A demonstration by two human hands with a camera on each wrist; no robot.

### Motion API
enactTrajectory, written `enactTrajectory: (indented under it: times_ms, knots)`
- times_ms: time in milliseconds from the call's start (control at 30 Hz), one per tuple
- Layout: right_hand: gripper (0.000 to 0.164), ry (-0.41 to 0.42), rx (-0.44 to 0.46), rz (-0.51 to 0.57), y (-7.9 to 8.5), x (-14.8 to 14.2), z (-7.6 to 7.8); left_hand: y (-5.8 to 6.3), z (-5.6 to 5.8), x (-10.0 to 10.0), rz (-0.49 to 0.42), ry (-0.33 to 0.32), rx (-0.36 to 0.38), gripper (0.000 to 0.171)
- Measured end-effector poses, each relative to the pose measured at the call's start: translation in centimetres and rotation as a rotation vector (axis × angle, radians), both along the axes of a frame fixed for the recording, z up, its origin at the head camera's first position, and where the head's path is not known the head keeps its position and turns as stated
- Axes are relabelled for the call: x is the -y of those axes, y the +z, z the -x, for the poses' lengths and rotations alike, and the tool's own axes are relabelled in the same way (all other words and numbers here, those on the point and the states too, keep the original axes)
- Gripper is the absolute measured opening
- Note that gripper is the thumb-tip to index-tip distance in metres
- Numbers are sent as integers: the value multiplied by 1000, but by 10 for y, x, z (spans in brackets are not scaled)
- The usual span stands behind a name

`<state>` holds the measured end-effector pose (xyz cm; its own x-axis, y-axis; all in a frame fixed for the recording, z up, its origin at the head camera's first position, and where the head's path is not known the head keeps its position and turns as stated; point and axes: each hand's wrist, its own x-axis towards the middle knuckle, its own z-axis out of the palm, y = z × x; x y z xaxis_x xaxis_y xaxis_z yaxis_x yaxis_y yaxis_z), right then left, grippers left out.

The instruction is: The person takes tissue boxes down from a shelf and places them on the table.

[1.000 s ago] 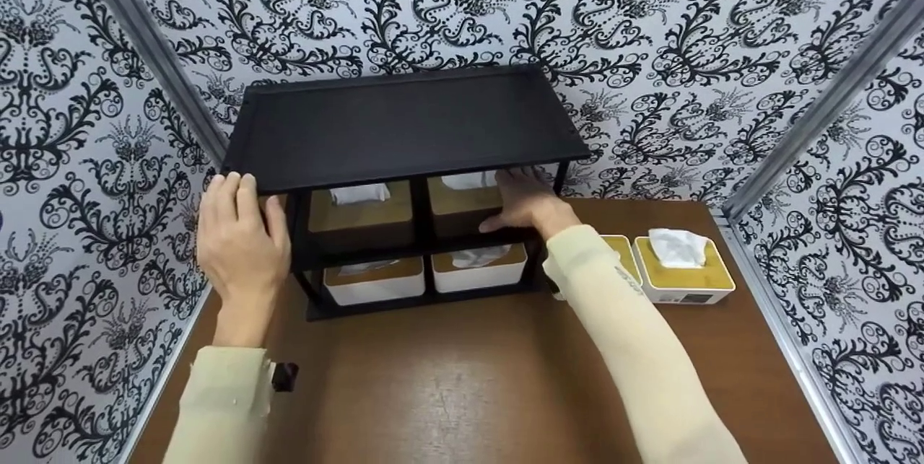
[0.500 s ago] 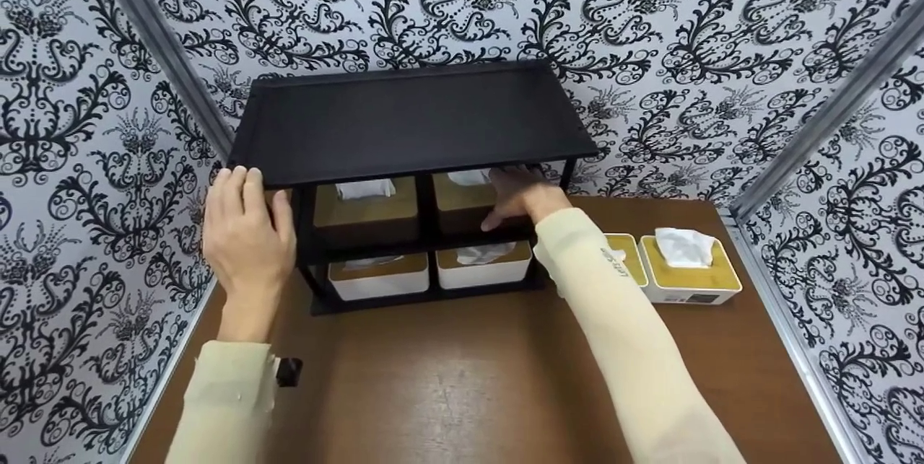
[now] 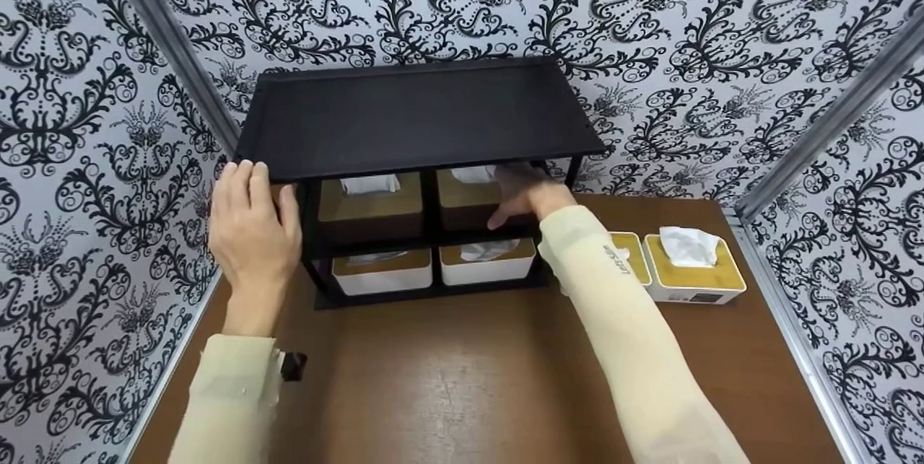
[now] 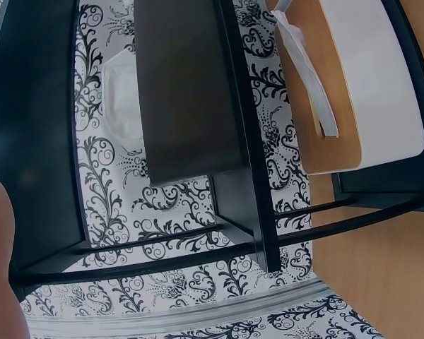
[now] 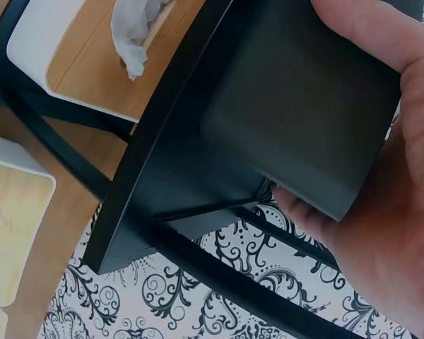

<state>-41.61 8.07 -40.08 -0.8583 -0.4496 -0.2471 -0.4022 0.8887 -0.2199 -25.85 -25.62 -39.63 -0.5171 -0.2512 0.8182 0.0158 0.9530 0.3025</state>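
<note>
A black two-tier rack [image 3: 426, 117] stands against the back wall. My left hand [image 3: 254, 233] rests with straight fingers on the front left corner of its top board, thumb spread to the side. Under that board, my right hand [image 3: 530, 193] holds the right end of a dark-sided tissue box [image 3: 462, 197] with a wooden lid. The right wrist view shows the thumb across the dark box [image 5: 304, 106] and the fingers round its other side, partly hidden. Left of it, a similar dark tissue box [image 3: 368, 208] shares the middle shelf, a black divider between them.
Two white tissue boxes, a left one [image 3: 382, 276] and a right one [image 3: 487, 265], sit on the bottom level. On the brown table [image 3: 440, 377] at right stand two more, one [image 3: 693, 269] in full view, the other [image 3: 632, 255] partly behind the right sleeve. Patterned walls enclose the table.
The head view has shifted slightly, so the whole scene sits a little further right and higher. Both hands keep their places at the rack and at the dark tissue box.
</note>
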Motion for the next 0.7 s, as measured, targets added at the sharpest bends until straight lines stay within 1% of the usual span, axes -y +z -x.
enactTrajectory:
  times_ms: [200, 467, 567, 700]
  knots:
    - [70, 7, -6, -18, 0, -1, 1, 0, 1, 0, -14, 0, -4, 42]
    - [62, 3, 4, -5, 0, -1, -1, -1, 1, 0, -20, -5, 7, 41]
    - [67, -12, 2, 27, 0, -2, -1, -1, 1, 0, -19, -8, 14, 41]
    - [79, -18, -16, 69, -3, -4, -1, -1, 1, 0, -17, -8, 26, 41]
